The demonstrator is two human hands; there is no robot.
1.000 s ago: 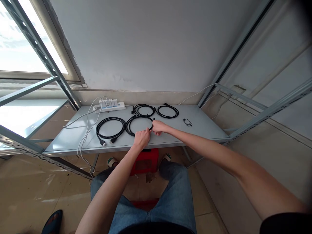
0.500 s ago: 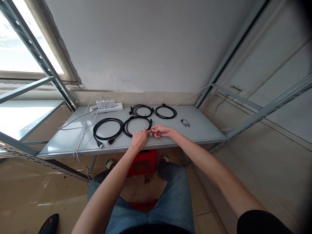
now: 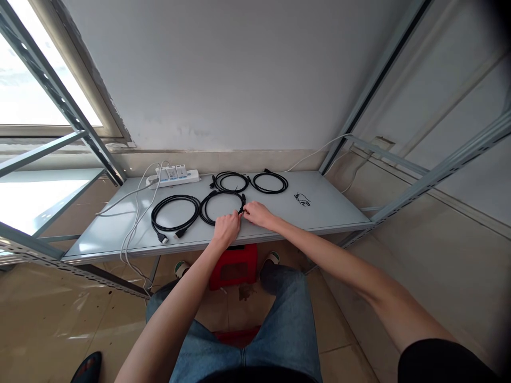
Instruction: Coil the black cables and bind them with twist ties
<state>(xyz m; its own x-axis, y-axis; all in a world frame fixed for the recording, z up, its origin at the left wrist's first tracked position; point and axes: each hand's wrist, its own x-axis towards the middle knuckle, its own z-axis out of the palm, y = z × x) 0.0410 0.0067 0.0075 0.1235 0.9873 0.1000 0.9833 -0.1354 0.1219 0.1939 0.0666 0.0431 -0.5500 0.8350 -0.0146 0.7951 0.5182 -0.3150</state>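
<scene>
A coiled black cable (image 3: pixel 227 193) lies at the middle of the metal shelf (image 3: pixel 275 226). My left hand (image 3: pixel 227 229) is closed, its fingertips pinching at the coil's right side. Just to the right, my right hand (image 3: pixel 257 214) is pinched against the same spot, a small dark bit, apparently a thin black tie, showing at its fingertips. Fingers hide most of that spot. Farther right is a small heap of thin black ties (image 3: pixel 302 199).
Other coiled black cables lie around: one with exposed plugs at left (image 3: pixel 175 197), two behind (image 3: pixel 230 173) (image 3: pixel 275 192). A white power strip (image 3: pixel 187 177) with adapters stands at the back left; white cords (image 3: pixel 138 226) hang over the front edge. Metal uprights flank the shelf.
My right hand has turned palm-down and moved slightly left, closer against the coil's edge. My left hand stays at nearly the same place.
</scene>
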